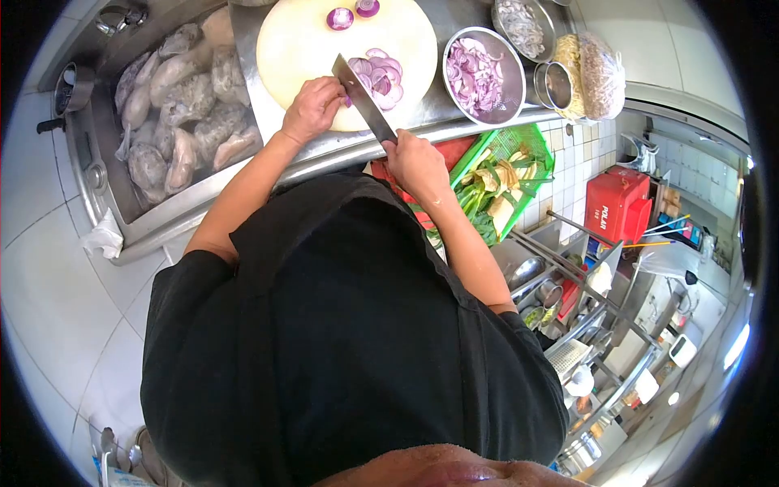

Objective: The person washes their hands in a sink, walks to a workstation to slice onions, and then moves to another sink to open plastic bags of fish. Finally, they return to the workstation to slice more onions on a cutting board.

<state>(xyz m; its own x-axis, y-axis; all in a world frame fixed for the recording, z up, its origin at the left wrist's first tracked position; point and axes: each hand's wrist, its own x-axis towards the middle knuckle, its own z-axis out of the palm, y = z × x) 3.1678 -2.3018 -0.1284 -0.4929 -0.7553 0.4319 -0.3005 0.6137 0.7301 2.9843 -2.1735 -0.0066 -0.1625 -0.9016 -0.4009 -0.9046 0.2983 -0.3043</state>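
Note:
My left hand (312, 107) presses down on a piece of red onion (347, 100) on a round cream cutting board (296, 49). A cleaver (363, 99) is gripped in my right hand (416, 165), its blade lying against the left fingers. Just past the blade is a pile of sliced red onion (381, 77). Two onion halves (340, 18) rest at the board's far edge. To the right, a steel bowl (446, 53) holds more onion slices.
A steel sink (105, 174) on the left is full of raw pale meat pieces. Below the counter, a green basket (540, 142) holds greens, and a red box (617, 203) stands further right. More bowls (497, 16) and bagged noodles (602, 75) sit at the far right.

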